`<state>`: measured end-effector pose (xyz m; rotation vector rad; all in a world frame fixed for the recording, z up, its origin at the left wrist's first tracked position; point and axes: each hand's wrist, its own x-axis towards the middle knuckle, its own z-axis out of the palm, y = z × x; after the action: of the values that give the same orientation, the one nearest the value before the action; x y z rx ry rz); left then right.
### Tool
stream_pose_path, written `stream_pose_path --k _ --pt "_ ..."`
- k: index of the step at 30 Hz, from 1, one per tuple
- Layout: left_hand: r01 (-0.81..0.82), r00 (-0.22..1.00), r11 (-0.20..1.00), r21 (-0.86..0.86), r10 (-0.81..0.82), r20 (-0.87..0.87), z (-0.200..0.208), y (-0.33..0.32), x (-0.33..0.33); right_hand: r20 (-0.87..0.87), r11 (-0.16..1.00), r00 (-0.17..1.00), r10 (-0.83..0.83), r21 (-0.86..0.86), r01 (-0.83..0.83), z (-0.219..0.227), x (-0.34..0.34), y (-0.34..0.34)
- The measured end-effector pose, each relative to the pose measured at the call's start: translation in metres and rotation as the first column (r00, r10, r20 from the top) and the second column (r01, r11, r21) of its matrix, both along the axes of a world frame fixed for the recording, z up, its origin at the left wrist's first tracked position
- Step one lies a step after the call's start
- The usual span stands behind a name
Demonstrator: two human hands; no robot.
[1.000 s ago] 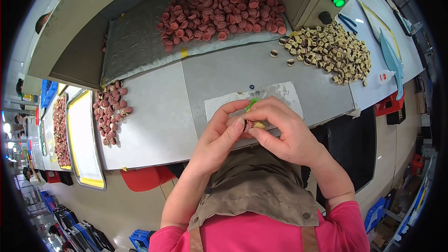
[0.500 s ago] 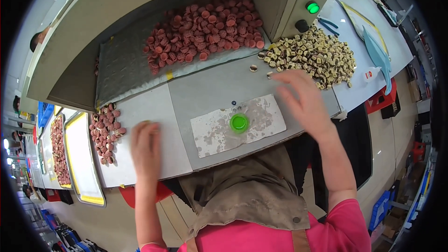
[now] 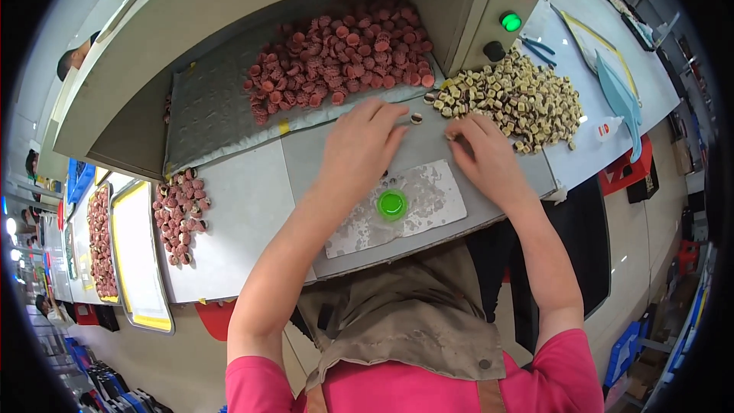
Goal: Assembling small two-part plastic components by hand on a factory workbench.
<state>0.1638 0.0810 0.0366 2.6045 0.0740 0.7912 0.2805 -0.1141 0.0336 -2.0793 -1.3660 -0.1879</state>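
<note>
My left hand (image 3: 359, 149) hovers over the grey worktop with thumb and forefinger apart, nothing visible between them. Just beyond its fingertips lies a single cream-and-dark piece (image 3: 417, 118). To the right, my right hand (image 3: 489, 160) pinches at the near left edge of a pile of small cream-and-dark pieces (image 3: 527, 95); a bit of one shows at its fingertips. Close to me, a small round green pot (image 3: 392, 204) stands on a stained white board (image 3: 440, 203). My left forearm covers part of that board.
Pinkish-red ribbed cups (image 3: 344, 53) are heaped on a grey mat inside the machine opening. Pink pieces with cream parts (image 3: 180, 214) lie at the left, beside a yellow-edged tray (image 3: 141, 260). Pliers (image 3: 539, 47), a white bottle (image 3: 608, 128) and a control panel (image 3: 497, 11) are at the right.
My left hand has swung from near the pink pieces at the left to the middle, by the lone piece. My right hand has dropped slightly and closed its fingertips beside the pile.
</note>
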Motion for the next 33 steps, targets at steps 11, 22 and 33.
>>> stream_pose_path --k 11,22,33 --pt "-0.24 0.971 0.97 0.045 0.24 -0.009 -0.021 0.045 0.0 -0.006 0.997 0.998 -0.065 -0.044 0.065 -0.001 0.003 -0.027" --pt "-0.102 0.995 0.148 -0.984 0.012 -0.101 0.001 0.006 -0.102 -0.12 1.0 0.992 -0.026 -0.017 0.024 0.009 0.001 -0.035" --pt "0.116 0.983 -0.499 -0.859 -0.067 0.172 -0.019 -0.033 -0.129 -0.129 0.983 0.991 0.022 -0.181 -0.045 0.016 -0.009 -0.013"
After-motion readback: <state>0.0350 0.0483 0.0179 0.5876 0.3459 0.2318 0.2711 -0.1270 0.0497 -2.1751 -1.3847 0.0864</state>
